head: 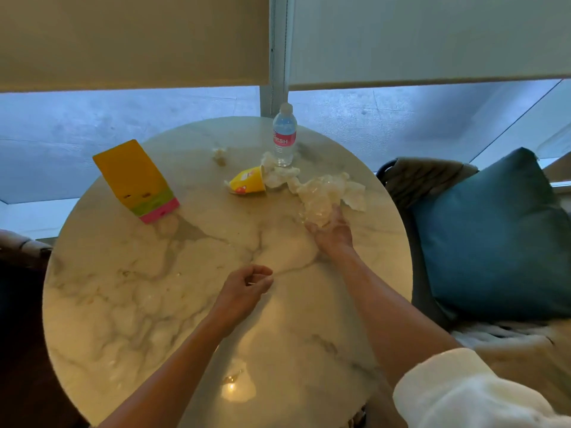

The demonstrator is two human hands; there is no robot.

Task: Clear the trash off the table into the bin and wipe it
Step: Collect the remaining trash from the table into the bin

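On the round marble table (148, 304), my right hand (332, 231) grips a crumpled clear plastic wrapper (321, 197) at the table's right side. Crumpled white tissues (281, 176) lie beside the wrapper. A yellow paper cup (247, 182) lies tipped on its side left of them. Behind stands an upright water bottle (284, 137) with a pink label. A small crumpled scrap (220, 155) sits farther back. A yellow, green and pink box (136, 180) stands tilted at the left. My left hand (247, 287) hovers over the table's middle, fingers loosely curled and holding nothing.
A chair with a teal cushion (491, 239) stands close to the table's right edge. A dark seat (21, 288) is at the left. Windows with lowered blinds (133, 41) are behind the table. No bin shows in view.
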